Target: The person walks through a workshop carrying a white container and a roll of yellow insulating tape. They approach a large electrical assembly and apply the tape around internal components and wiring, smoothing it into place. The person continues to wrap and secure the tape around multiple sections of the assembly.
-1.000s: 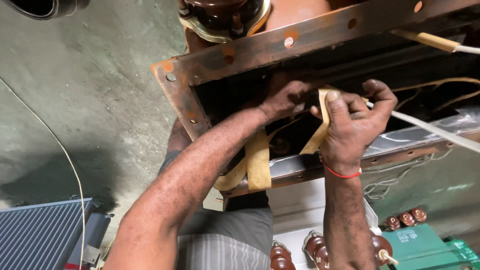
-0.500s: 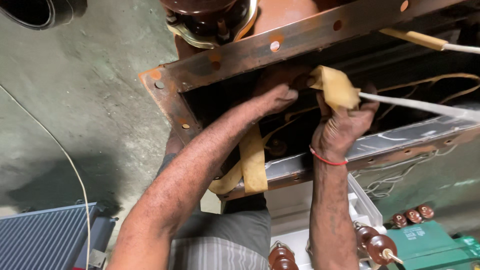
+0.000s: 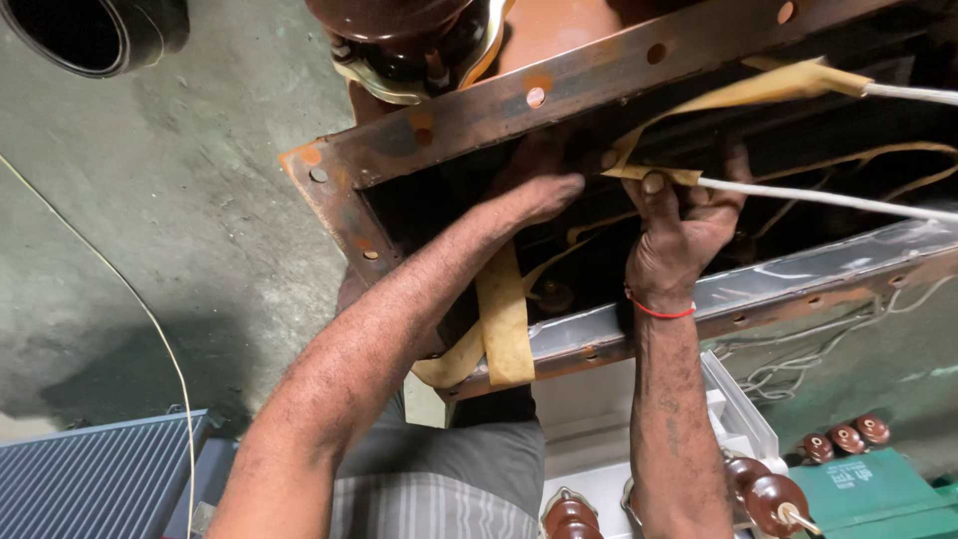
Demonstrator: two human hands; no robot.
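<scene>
Both my hands reach into a rusty open-topped metal tank (image 3: 469, 115). My right hand (image 3: 679, 225), with a red thread on its wrist, grips a yellow cloth tape (image 3: 659, 175) where it meets a white cable (image 3: 828, 200) that runs off to the right. My left hand (image 3: 544, 190) presses against the tank's far inner wall beside the tape; what its fingers hold is hidden. A loose loop of the same yellow tape (image 3: 504, 319) hangs over the tank's near rim.
A brown ceramic insulator (image 3: 409, 35) stands on the tank's far side. More brown insulators (image 3: 763, 494) and a green box (image 3: 878, 489) lie at the lower right. A finned grey radiator (image 3: 90, 484) sits lower left. A thin white wire (image 3: 150, 319) crosses the concrete floor.
My right hand has lowered and pulled the yellow tape along the white cable. The folded wad it held has stretched out into a long strip toward the upper right. My left hand stays inside.
</scene>
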